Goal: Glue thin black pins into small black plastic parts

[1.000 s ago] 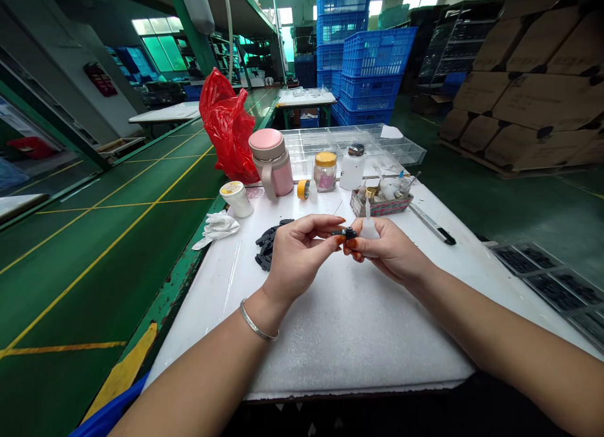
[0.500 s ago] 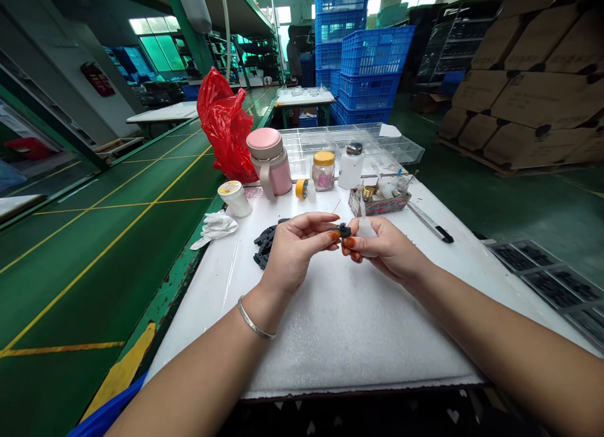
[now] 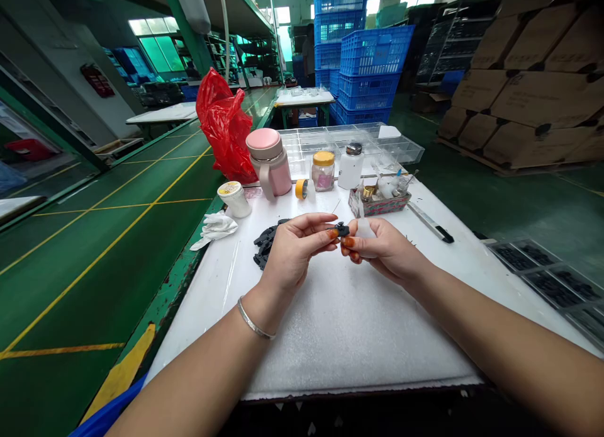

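My left hand [image 3: 296,245] pinches a small black part [image 3: 341,229] between thumb and fingers above the white table pad. Close against it on the right, my right hand [image 3: 382,245] is closed around a small translucent white squeeze bottle [image 3: 364,228] whose thin nozzle points up. The thumb and fingertips of that hand come right up to the black part; whether they grip it too, I cannot tell. Partly hidden behind my left hand lies a pile of similar black parts [image 3: 264,243] on the table.
Behind my hands stand a pink mug [image 3: 278,171], a yellow-lidded jar [image 3: 323,172], a white bottle [image 3: 350,169] and a small box [image 3: 384,204] of bottles. A utility knife [image 3: 430,223] lies at right, white gloves [image 3: 217,228] at left. Black parts fill a divided tray [image 3: 550,273].
My hands stay almost in place, and the black part is turned slightly between the fingers. In the background, a dark figure now shows beside the blue crates.
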{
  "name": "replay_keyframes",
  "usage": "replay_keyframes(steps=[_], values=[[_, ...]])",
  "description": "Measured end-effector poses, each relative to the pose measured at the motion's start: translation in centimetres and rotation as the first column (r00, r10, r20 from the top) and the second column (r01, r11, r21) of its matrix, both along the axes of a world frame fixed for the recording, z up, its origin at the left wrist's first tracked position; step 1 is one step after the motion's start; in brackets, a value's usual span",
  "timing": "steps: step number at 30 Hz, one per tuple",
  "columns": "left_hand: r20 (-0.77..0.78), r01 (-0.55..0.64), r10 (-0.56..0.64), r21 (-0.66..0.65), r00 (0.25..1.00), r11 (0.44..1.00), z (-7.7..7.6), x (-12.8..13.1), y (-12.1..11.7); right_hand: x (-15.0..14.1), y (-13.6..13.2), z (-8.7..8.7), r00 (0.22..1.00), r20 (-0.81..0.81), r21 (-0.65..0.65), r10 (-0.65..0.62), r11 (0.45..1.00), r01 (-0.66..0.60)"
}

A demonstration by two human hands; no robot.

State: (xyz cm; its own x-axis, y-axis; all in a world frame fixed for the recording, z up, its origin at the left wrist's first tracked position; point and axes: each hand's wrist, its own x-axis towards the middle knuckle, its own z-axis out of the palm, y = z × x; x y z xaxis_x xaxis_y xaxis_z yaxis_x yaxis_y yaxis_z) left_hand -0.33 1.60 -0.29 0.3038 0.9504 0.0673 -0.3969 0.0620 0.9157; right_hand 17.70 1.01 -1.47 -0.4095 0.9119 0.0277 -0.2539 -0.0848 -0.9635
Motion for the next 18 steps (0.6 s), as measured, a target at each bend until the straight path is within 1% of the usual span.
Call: replay_keyframes(steps=[4, 13, 18], values=[[-0.011, 0.008, -0.008, -0.006, 1.0, 1.0, -0.03, -0.18, 0.11, 0.06, 0.06, 0.04, 1.0, 0.01, 0.008, -0.005, 1.0, 0.005], [-0.048, -0.019, 0.019, -0.004, 0.999, 1.0, 0.02, -0.26, 0.11, 0.12, 0.24, -0.01, 0.998, 0.038, 0.052, -0.052, 0.997, 0.05], [-0.063, -0.025, 0.027, 0.024, 0.998, 0.999, -0.04, -0.24, 0.09, 0.22, 0.18, -0.06, 0.996, 0.052, 0.08, -0.07, 0.995, 0.066]])
